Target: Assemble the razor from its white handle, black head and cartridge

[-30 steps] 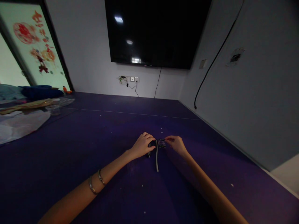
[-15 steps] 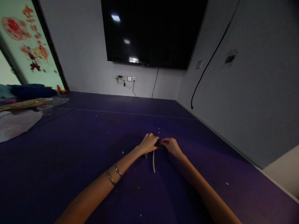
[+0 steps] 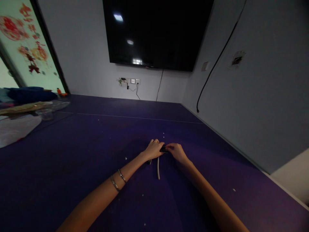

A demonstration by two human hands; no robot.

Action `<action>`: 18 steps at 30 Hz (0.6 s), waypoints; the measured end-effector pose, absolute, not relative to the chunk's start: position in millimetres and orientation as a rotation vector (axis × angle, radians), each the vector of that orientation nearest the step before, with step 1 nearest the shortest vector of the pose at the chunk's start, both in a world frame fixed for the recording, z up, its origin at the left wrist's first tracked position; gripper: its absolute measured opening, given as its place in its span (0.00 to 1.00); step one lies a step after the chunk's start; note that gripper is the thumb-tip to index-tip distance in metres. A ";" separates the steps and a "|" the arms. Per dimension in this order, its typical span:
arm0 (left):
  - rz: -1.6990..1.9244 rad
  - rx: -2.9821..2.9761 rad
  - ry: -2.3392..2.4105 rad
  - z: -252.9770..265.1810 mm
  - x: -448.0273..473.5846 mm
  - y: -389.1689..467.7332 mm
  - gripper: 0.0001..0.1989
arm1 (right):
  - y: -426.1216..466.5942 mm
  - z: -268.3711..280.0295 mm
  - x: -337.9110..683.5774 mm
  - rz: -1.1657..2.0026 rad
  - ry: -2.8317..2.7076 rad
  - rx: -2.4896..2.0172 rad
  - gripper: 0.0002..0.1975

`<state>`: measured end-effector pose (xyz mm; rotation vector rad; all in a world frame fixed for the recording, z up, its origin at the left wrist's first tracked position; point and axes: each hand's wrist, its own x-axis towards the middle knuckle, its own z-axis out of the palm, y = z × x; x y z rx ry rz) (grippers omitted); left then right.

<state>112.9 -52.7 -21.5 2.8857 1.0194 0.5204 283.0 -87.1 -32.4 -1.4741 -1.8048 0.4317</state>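
Note:
My left hand is closed around a small black object low over the purple surface. Most of that object is hidden by my fingers, and its kind does not show. From the other side, the fingertips of my right hand pinch at its right end. Below my left hand a short piece of pale cord hangs or lies toward me; its upper end goes out of sight under the hand. A small dark bit with a light loop shows beneath my left palm.
A large purple surface spreads to the walls, with small white scraps on it. Bags and dark blue cloth lie at the left. A television hangs above wall sockets; a black cable dangles along the right wall.
Both hands stay at nearly the same spot. My right fingertips have shifted slightly on the black object, which now looks straighter and flatter. The whole view has moved a little.

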 end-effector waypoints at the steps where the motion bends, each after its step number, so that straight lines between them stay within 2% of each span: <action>1: 0.515 2.878 1.023 -21.7 112.9 -52.5 0.20 | -86.4 -33.7 283.5 0.437 -1.790 -1.467 0.11; 10: 0.456 2.866 1.030 -19.5 111.8 -53.4 0.20 | -83.9 -40.3 285.1 0.433 -1.772 -1.431 0.11; 18: 0.468 2.872 1.013 -19.3 111.2 -53.3 0.20 | -84.4 -41.6 286.7 0.303 -1.863 -1.414 0.10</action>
